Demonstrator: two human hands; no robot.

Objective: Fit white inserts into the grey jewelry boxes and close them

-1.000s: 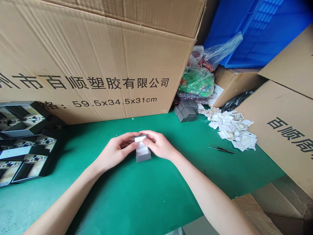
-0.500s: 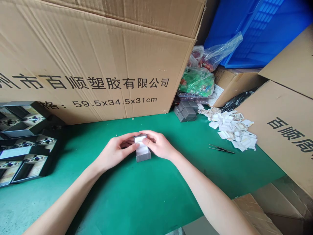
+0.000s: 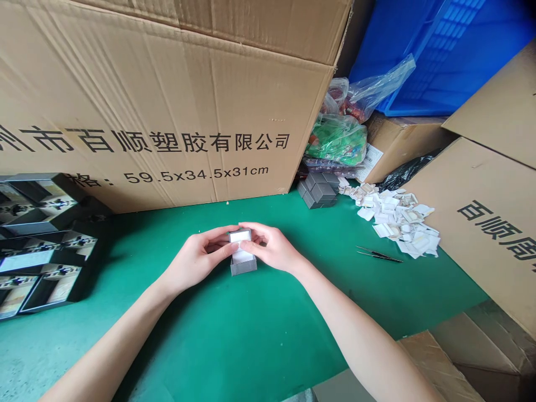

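Note:
A small dark grey hinged gift box with white lining stands on the green table, its lid raised on the far side. My left hand holds it from the left, thumb pressed on the white lining and fingers round the back of the lid. From the right, my right hand grips the same box, with its thumb on the white inside near the other thumb. Some fingertips are hidden behind the lid.
Tweezers lie to the right, near a heap of white pieces. Grey closed boxes are stacked behind. Black trays stand at left. A large carton walls the back; another carton bounds the right.
The box has shifted very slightly left and toward the back. My right thumb has slid down and left on the white lining, close to my left thumb.

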